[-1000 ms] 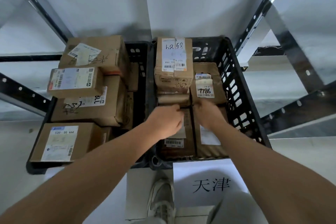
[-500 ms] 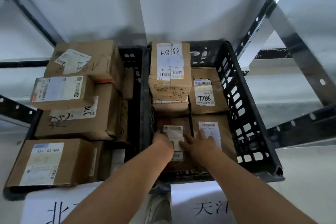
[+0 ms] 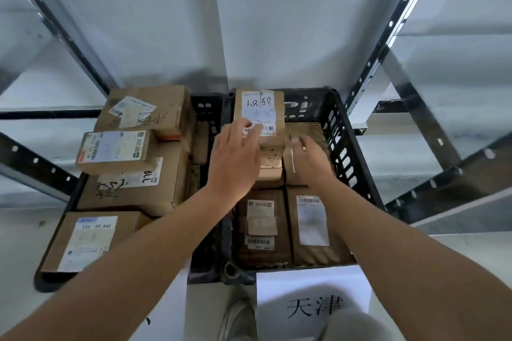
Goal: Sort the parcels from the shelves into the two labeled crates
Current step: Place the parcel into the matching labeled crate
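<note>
Altogether two crates (image 3: 343, 147), two hands (image 3: 235, 163).

Handwritten "天津" on white paper sign (image 3: 313, 297) at front of right crate (image 3: 350, 147). Printed "530- D5 A68" on label of front-left parcel (image 3: 91, 241); handwritten "BLL", sideways, on label of parcel behind (image 3: 133, 188). Inverted handwritten digits, apparently "6859", on label of rear parcel (image 3: 259, 111) in right crate; remaining labels too small to read.

The right crate (image 3: 349, 147) is black lattice plastic; inside it lie brown cardboard parcels (image 3: 313, 230) with white barcode labels. At its near edge, a white sheet (image 3: 313, 296) bears black characters.
</note>
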A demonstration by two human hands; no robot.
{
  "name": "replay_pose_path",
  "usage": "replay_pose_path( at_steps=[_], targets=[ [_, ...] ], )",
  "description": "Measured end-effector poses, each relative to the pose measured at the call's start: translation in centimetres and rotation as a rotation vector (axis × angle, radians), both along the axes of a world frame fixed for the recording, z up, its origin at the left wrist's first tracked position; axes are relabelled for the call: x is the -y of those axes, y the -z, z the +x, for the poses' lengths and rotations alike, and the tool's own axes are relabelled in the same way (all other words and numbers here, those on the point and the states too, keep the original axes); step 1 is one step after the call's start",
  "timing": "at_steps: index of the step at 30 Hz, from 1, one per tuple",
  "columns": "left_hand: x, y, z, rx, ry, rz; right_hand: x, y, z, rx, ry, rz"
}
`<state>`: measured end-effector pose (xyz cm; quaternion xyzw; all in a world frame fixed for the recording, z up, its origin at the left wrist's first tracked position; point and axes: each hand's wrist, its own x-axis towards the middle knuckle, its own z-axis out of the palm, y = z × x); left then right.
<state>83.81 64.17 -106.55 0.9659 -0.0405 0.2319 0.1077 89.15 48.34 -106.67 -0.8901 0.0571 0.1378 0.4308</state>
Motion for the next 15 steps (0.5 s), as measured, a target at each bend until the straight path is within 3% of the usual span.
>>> replay_pose_path(
  at_steps=[1, 3, 6, 10, 15],
  targets=[
    [-0.4, -0.7, 0.8, 0.015, -0.113, -0.065, -0.6, -0.6, 0.4, 0.008, -0.005, 0.059],
    [-0.9, -1.6, 2.7, -0.218, -0.291, -0.334, -1.8, -1.4, 0.9, 0.011, -0.054, 0.108],
    [-1.8, -1.4, 4.4, -0.54, -0.291, -0.743, -2.5, -1.6, 0.9, -0.028, -0.082, 0.199],
    [-1.5, -2.2, 3.8, -0.432, -0.175, -0.816, -1.4, -2.0, 1.0, -0.017, 0.024, 0.308],
    [2.3, -6.5, 4.5, -0.426, -0.025, -0.979, 2.5, -3.9, 1.6, 0.18, 0.258, 0.41]
  ],
)
